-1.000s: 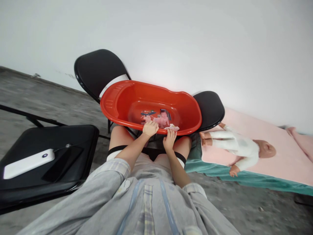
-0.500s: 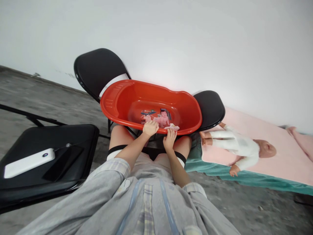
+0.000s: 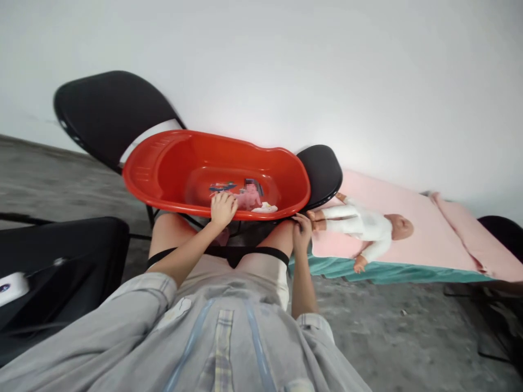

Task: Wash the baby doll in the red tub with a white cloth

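A red plastic baby bathtub (image 3: 175, 204), with a printed sticker on its bottom, rests across black folding chairs in front of my knees. My left hand (image 3: 224, 210) is closed over the middle of its near rim, fingers bent over the edge. At the tub's right end my right hand (image 3: 301, 230) is just below the rim, by my knee, with its fingers loosely apart and nothing seen in them. Close to that hand are the feet of a baby doll (image 3: 368, 223) in white clothes, which lies on its back on a pink mat (image 3: 433, 239).
The black left chair (image 3: 114, 114) and right chair (image 3: 322, 174) stand by the white wall. A teal cloth (image 3: 368, 274) hangs below the mat. At left, another black chair (image 3: 81, 261) bears a white device (image 3: 12, 288). A pink pillow (image 3: 478, 234) lies at the mat's far end.
My view has turned to the right, so the tub and chairs sit farther left. My right hand has slid off the near rim toward the tub's right end. The left stays on the rim.
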The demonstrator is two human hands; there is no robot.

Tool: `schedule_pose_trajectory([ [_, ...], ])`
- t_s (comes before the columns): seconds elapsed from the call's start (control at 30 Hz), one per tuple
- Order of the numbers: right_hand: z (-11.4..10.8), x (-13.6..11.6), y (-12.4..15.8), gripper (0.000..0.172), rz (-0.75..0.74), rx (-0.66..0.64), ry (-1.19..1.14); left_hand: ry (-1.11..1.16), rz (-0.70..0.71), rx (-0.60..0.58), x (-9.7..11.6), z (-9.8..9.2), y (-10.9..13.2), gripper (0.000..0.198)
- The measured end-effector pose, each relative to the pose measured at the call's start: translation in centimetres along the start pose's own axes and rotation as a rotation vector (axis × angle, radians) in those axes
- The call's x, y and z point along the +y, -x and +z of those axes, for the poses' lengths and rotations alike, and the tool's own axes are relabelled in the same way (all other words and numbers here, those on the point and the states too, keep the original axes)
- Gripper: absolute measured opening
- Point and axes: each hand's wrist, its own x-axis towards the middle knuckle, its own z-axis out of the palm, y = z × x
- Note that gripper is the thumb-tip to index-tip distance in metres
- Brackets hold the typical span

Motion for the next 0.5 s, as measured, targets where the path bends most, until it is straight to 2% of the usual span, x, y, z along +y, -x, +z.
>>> schedule_pose_trajectory([
  [0.07,-5.3,0.7,-1.4,0.023,0.079,0.220,0.034,0.043,-0.021,0.062,1.0,-0.3,-0.7,0.029],
  [0.13,-10.5,1.8,-2.4,0.019,0.172,0.454,0.082,0.109,0.038,0.088,2.9,-0.1,-1.5,0.028],
  [0.2,-15.1,3.3,-3.2,0.011,0.254,0.642,0.099,0.189,0.146,0.068,6.0,0.6,-2.3,0.027],
  [0.3,-20.9,5.9,-4.3,0.009,0.428,0.912,0.049,0.329,0.303,-0.029,12.4,2.2,-3.1,0.024],
  [0.37,-24.0,7.6,-5.0,0.012,0.549,0.982,0.036,0.421,0.405,-0.095,17.1,3.6,-3.3,0.020],
  [0.43,-26.5,9.0,-5.8,0.009,0.681,0.944,0.017,0.488,0.487,-0.179,21.5,5.1,-3.4,0.017],
  [0.5,-28.2,10.0,-6.6,0.009,0.797,0.853,-0.036,0.512,0.541,-0.281,25.3,6.7,-3.6,0.032],
])
